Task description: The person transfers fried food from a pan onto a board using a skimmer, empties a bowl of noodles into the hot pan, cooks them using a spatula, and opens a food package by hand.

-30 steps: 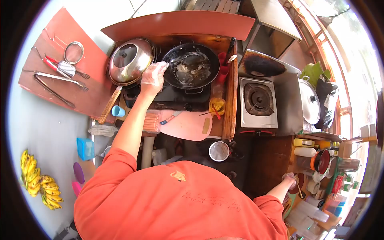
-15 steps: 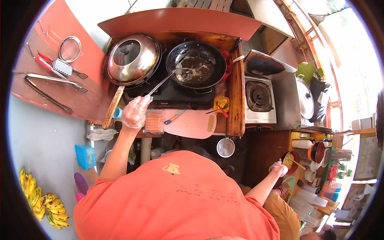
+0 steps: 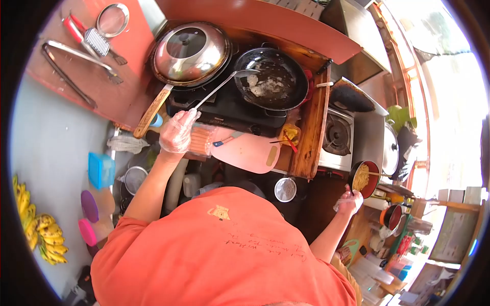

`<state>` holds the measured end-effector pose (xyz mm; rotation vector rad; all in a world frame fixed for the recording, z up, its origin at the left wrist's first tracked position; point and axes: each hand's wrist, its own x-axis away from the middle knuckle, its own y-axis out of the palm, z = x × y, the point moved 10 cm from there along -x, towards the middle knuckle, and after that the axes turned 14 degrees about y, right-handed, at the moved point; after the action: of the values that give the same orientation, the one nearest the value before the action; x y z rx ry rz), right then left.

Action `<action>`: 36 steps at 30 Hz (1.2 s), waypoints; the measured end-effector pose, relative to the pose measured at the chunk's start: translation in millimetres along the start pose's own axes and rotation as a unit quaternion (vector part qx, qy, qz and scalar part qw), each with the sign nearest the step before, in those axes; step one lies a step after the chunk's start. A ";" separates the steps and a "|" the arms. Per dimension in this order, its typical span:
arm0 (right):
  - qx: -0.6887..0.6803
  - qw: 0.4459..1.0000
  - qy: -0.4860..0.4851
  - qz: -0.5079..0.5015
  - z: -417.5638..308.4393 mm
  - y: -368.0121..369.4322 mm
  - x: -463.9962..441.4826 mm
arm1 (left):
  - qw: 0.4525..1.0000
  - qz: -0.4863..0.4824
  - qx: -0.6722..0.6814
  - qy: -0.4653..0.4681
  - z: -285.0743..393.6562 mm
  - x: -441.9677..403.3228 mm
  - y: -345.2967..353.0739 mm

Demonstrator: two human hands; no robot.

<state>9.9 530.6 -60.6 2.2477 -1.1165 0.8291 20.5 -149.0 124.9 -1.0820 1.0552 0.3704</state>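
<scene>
My left hand [image 3: 178, 130], in a clear plastic glove, is closed around the handle of a metal ladle [image 3: 210, 96]. The ladle's head reaches over the left rim of a black wok [image 3: 296, 71], where oil and pale bits lie on the bottom. The wok sits on a black gas stove [image 3: 224, 120]. Out to the right, my right hand [image 3: 348, 202], also gloved, grips the handle of a small pan with a reddish inside [image 3: 374, 179]. Yellowish food [image 3: 361, 177] fills part of it, and a light-coloured utensil handle [image 3: 380, 174] sticks out over its rim.
A lidded pan [image 3: 191, 53] with a wooden handle stands left of the wok. In front lie packed sausages [image 3: 202, 138], a knife [image 3: 228, 138] and a pink cutting board [image 3: 250, 153]. A single burner [image 3: 337, 133] is at right. Bananas [image 3: 41, 224] are at lower left.
My right hand has taken hold of the pan of yellowish food and moved it forward, towards the single burner. The ladle's head has shifted from mid-wok to its left rim. The view has turned.
</scene>
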 end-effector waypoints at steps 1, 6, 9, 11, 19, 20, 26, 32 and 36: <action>0.016 1.000 -0.004 -0.014 -5.0 12.9 1.1 | 1.000 0.008 0.014 -0.023 1.0 1.2 -1.5; 0.043 0.997 0.019 -0.060 -14.5 66.1 -6.2 | 0.827 0.178 0.226 -0.484 -39.2 89.6 34.0; 0.083 0.995 0.012 -0.061 -17.0 85.8 -13.3 | 0.626 0.284 0.309 -0.658 -36.0 148.1 48.4; 0.118 0.989 0.010 -0.092 -16.8 98.8 -12.1 | 0.604 0.333 0.305 -0.657 -13.9 153.8 32.6; 0.162 0.980 0.017 -0.112 -12.9 118.3 -13.9 | 0.586 0.340 0.270 -0.684 68.6 206.2 -10.3; 0.161 0.980 0.017 -0.114 -12.7 116.1 -17.6 | 0.577 0.353 0.281 -0.681 70.9 211.1 -4.0; 0.163 0.977 0.009 -0.135 -16.0 107.5 -15.3 | 0.562 0.371 0.318 -0.668 68.1 217.6 69.7; 0.180 0.976 0.010 -0.118 -27.6 88.7 6.6 | 0.521 0.407 0.353 -0.662 29.2 256.8 180.5; 0.224 0.969 0.006 -0.104 -35.8 73.4 11.8 | 0.449 0.404 0.360 -0.711 -0.7 270.0 244.3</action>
<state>-55.7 508.0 -15.9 2.6626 -0.7172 1.0882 -19.0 -96.5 -233.2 0.7562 -0.0759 1.1692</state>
